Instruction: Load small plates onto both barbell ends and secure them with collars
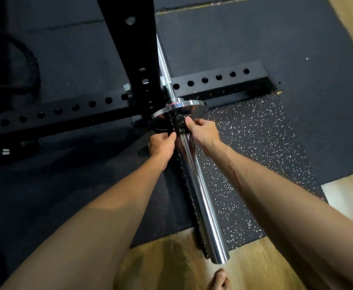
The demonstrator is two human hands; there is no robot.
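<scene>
Two hands closed on the collar (178, 124), against the plate (180, 111): left hand (162, 144), right hand (202, 130). Sleeve (200, 197) axis runs away from the viewer; hands equally near.

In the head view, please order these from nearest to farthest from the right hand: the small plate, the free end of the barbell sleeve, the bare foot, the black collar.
From the right hand:
1. Black collar, under its fingertips, on the sleeve.
2. Small plate, just beyond the collar, against the bar's shoulder.
3. Free end of the barbell sleeve, far down toward the person.
4. Bare foot, just past that end, on the wooden floor.
</scene>
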